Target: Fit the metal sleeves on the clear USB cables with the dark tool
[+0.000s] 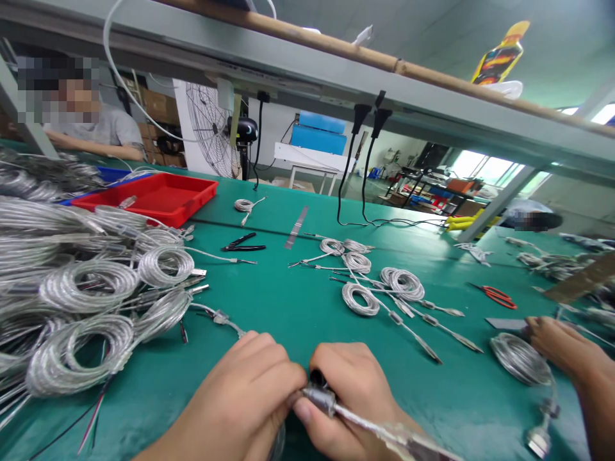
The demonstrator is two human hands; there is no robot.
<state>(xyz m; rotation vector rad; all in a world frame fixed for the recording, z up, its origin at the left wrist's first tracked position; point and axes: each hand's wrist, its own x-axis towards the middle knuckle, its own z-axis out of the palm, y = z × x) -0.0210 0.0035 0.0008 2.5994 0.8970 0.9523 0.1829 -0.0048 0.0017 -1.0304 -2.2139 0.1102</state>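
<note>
Clear-sheathed cable (377, 428): where is it right now?

Between my hands, low over the green table (269, 307), its length running off toward the lower right.

And your fingers (288, 378)?

Clenched on its metal collar (319, 398), left hand (240, 390) on one side, right hand (348, 390) on the other, a small black piece (318, 378) poking up between them.

What else lies around you?

Coiled cables (86, 288) heaped to my left, more coils (360, 298) ahead, black-handled pliers (243, 242) beyond, a red tray (144, 198) further left.

Anyone else?

Another person's hand (552, 342) sits at the right beside a cable coil (519, 358), near red-handled scissors (497, 296).
</note>
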